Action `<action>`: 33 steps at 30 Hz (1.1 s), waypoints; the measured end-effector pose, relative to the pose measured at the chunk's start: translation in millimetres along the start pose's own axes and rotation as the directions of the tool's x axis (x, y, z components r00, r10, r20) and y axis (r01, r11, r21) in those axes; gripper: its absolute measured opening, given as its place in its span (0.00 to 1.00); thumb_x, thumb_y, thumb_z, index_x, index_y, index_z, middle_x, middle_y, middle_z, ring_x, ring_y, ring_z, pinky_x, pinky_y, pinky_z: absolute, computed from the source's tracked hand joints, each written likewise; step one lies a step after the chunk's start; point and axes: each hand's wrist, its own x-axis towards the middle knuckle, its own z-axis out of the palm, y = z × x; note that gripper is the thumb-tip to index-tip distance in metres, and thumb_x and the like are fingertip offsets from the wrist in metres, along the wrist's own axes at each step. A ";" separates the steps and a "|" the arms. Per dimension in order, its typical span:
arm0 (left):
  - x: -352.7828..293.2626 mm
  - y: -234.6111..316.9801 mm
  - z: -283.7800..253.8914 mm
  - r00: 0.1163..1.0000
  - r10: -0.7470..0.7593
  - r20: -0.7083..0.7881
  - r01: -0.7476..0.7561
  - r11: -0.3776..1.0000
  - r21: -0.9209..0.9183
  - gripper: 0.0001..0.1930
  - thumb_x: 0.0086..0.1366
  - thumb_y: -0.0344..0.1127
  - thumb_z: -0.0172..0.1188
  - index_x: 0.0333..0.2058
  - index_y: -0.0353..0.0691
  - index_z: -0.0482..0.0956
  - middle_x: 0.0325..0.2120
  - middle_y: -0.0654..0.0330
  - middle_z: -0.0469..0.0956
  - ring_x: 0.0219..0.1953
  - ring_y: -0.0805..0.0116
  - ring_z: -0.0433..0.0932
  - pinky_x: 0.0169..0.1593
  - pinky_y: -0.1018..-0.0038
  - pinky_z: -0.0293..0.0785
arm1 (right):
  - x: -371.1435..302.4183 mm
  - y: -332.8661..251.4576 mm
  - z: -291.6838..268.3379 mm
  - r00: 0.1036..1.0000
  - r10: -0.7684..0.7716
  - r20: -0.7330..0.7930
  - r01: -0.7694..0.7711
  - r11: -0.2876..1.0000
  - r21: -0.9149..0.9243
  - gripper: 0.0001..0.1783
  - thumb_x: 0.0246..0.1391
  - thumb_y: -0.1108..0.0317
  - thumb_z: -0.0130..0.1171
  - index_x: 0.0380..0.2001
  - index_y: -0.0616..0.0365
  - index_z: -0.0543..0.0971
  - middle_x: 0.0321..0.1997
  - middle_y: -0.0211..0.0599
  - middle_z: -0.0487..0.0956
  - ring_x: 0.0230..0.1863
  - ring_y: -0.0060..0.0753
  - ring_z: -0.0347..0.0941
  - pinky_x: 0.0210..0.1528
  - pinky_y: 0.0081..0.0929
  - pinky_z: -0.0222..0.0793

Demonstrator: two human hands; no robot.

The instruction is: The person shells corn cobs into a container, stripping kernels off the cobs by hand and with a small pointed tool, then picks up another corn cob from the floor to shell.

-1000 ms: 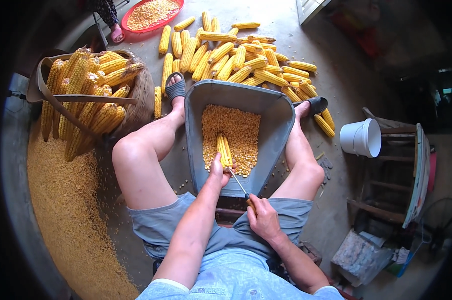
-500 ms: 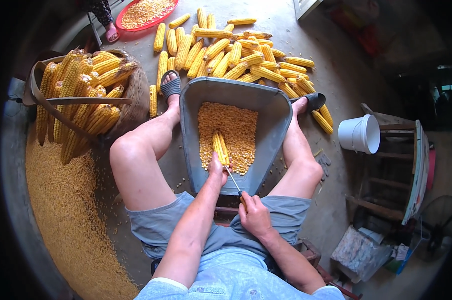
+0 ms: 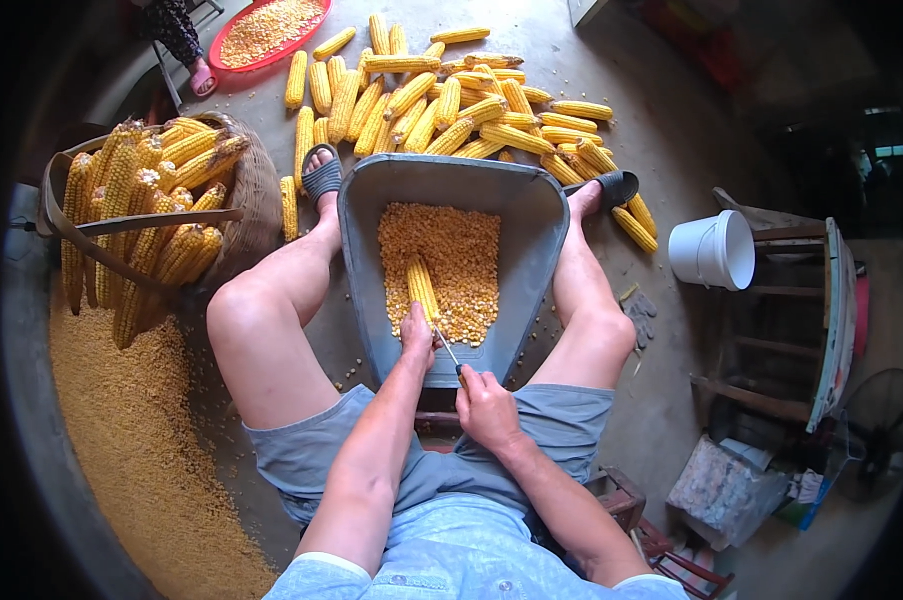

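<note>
Between my knees stands a grey plastic bin (image 3: 545,235) with loose corn kernels (image 3: 437,228) in its bottom. My left hand (image 3: 418,335) grips a yellow corn cob (image 3: 423,284) by its near end, tilted over the kernels. In my right hand (image 3: 490,408) is a screwdriver (image 3: 449,349), its fingers wrapped round the handle. The metal shaft points up and left to the cob's near end, where the tip meets the cob or comes very close. My left fingers partly hide that spot.
A wicker basket (image 3: 255,190) heaped with cobs stands at left, above a spread of kernels (image 3: 137,430). Whole cobs (image 3: 412,95) lie beyond the bin. At right are a white bucket (image 3: 712,250) and a wooden frame (image 3: 772,330). Another person's foot (image 3: 202,78) shows near a red tray (image 3: 272,35).
The view has shifted, so most things appear slightly further left. The cob has turned in my left hand; the dark groove along it no longer shows. My right hand still holds the screwdriver against its near end.
</note>
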 end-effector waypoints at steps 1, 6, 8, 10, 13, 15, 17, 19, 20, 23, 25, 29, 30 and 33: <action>2.2 0.4 -2.8 1.000 0.005 -0.003 -0.005 1.000 0.000 0.23 0.70 0.58 0.40 0.40 0.43 0.70 0.20 0.61 0.71 0.15 0.66 0.72 0.15 0.72 0.66 | 1.9 2.5 -1.0 0.999 -0.030 -0.018 0.031 0.999 0.042 0.18 0.51 0.70 0.57 0.46 0.61 0.75 0.32 0.51 0.76 0.31 0.54 0.76 0.33 0.44 0.75; -0.3 1.5 2.9 1.000 0.004 -0.028 -0.004 1.000 0.001 0.20 0.71 0.55 0.39 0.38 0.44 0.67 0.19 0.63 0.69 0.13 0.72 0.67 0.11 0.76 0.60 | 9.9 5.0 -3.0 0.999 -0.039 -0.017 0.040 0.997 0.063 0.16 0.51 0.69 0.57 0.45 0.61 0.74 0.31 0.51 0.76 0.30 0.54 0.76 0.33 0.44 0.75; -3.6 1.0 7.3 0.999 -0.006 -0.050 0.007 1.000 0.021 0.20 0.71 0.54 0.39 0.38 0.43 0.67 0.19 0.63 0.68 0.13 0.72 0.68 0.11 0.76 0.60 | 12.8 0.2 -2.4 1.000 -0.001 0.022 0.002 1.000 -0.020 0.14 0.52 0.68 0.56 0.42 0.60 0.74 0.30 0.52 0.76 0.28 0.55 0.76 0.30 0.46 0.75; -2.1 4.2 9.8 0.998 -0.015 -0.065 0.018 0.999 0.045 0.19 0.71 0.54 0.39 0.38 0.43 0.67 0.19 0.63 0.68 0.13 0.72 0.68 0.11 0.76 0.60 | 19.2 -2.3 3.0 0.998 0.033 0.044 -0.031 0.999 -0.045 0.15 0.51 0.68 0.56 0.43 0.60 0.74 0.30 0.52 0.76 0.29 0.55 0.76 0.32 0.45 0.75; 12.0 6.3 -8.5 1.000 0.019 -0.021 -0.019 1.000 -0.006 0.23 0.70 0.57 0.41 0.37 0.42 0.70 0.20 0.62 0.70 0.15 0.67 0.72 0.13 0.73 0.63 | 27.1 -10.4 15.8 0.997 0.048 0.055 -0.046 0.999 -0.028 0.14 0.52 0.69 0.56 0.43 0.60 0.75 0.31 0.52 0.76 0.30 0.55 0.76 0.33 0.47 0.75; 8.7 7.0 2.9 0.993 0.036 -0.115 -0.030 0.998 0.058 0.23 0.70 0.58 0.42 0.37 0.42 0.70 0.20 0.62 0.70 0.15 0.66 0.72 0.13 0.72 0.62 | 29.5 -12.6 22.7 0.994 0.106 0.032 -0.103 0.992 -0.067 0.14 0.52 0.69 0.56 0.42 0.60 0.74 0.31 0.52 0.76 0.30 0.55 0.76 0.33 0.47 0.75; 9.4 11.8 3.1 0.996 0.031 -0.088 -0.025 0.997 0.074 0.23 0.70 0.58 0.42 0.37 0.42 0.70 0.20 0.62 0.70 0.15 0.66 0.72 0.13 0.72 0.62 | 32.8 -9.3 30.2 0.989 0.144 0.031 -0.143 0.989 -0.050 0.14 0.52 0.69 0.56 0.42 0.61 0.75 0.31 0.53 0.77 0.32 0.56 0.77 0.36 0.46 0.75; 12.3 13.3 2.4 0.997 0.031 -0.065 -0.026 0.996 0.087 0.23 0.69 0.58 0.42 0.38 0.42 0.70 0.20 0.62 0.70 0.15 0.66 0.72 0.13 0.72 0.62 | 36.9 -0.3 37.9 0.987 0.144 -0.074 -0.126 0.971 0.202 0.15 0.51 0.67 0.55 0.43 0.61 0.74 0.32 0.56 0.78 0.31 0.59 0.77 0.38 0.48 0.74; 13.8 13.1 2.7 0.997 0.026 -0.067 -0.020 0.996 0.082 0.23 0.69 0.58 0.42 0.38 0.42 0.70 0.20 0.62 0.70 0.15 0.66 0.73 0.13 0.73 0.62 | 40.7 -2.2 32.4 0.966 0.258 -0.030 -0.235 0.915 0.327 0.16 0.50 0.67 0.56 0.42 0.62 0.75 0.32 0.57 0.79 0.33 0.60 0.76 0.42 0.48 0.72; 16.4 15.1 -1.8 0.999 0.025 -0.046 -0.023 0.998 0.051 0.23 0.70 0.57 0.42 0.36 0.41 0.70 0.19 0.62 0.69 0.14 0.68 0.72 0.12 0.73 0.62 | 44.3 6.7 38.2 0.990 0.108 -0.088 -0.088 0.976 0.199 0.18 0.50 0.67 0.56 0.44 0.62 0.74 0.32 0.56 0.78 0.30 0.60 0.77 0.37 0.48 0.74; 17.0 14.7 -2.6 0.999 0.030 -0.028 -0.030 0.999 0.024 0.23 0.70 0.57 0.42 0.34 0.41 0.70 0.18 0.63 0.68 0.13 0.69 0.70 0.11 0.73 0.63 | 36.3 4.3 38.1 0.999 0.048 -0.013 -0.048 0.999 -0.016 0.20 0.51 0.66 0.56 0.48 0.61 0.72 0.32 0.54 0.77 0.28 0.58 0.77 0.32 0.47 0.76; 13.4 19.3 3.7 0.993 0.070 -0.096 -0.061 0.993 0.098 0.23 0.70 0.57 0.41 0.32 0.41 0.70 0.17 0.63 0.67 0.13 0.69 0.69 0.11 0.72 0.63 | 35.9 3.9 45.9 0.999 0.031 0.034 -0.025 0.987 -0.162 0.21 0.52 0.66 0.56 0.49 0.61 0.72 0.29 0.51 0.76 0.26 0.50 0.79 0.27 0.43 0.76; 12.7 21.7 7.4 0.995 0.069 -0.067 -0.062 0.994 0.092 0.23 0.70 0.57 0.41 0.31 0.42 0.70 0.17 0.63 0.68 0.12 0.69 0.69 0.11 0.72 0.63 | 40.5 15.7 60.4 0.981 0.192 0.000 -0.189 0.964 0.188 0.20 0.54 0.66 0.55 0.49 0.61 0.72 0.27 0.47 0.76 0.23 0.43 0.78 0.23 0.38 0.74; 9.0 23.4 0.2 0.999 -0.007 -0.047 0.005 0.999 -0.041 0.22 0.70 0.56 0.39 0.33 0.44 0.71 0.17 0.64 0.69 0.13 0.70 0.69 0.12 0.73 0.62 | 58.0 -6.9 37.0 0.658 0.511 0.554 -0.663 0.043 0.747 0.16 0.60 0.66 0.54 0.51 0.57 0.72 0.23 0.27 0.71 0.16 0.15 0.62 0.12 0.16 0.54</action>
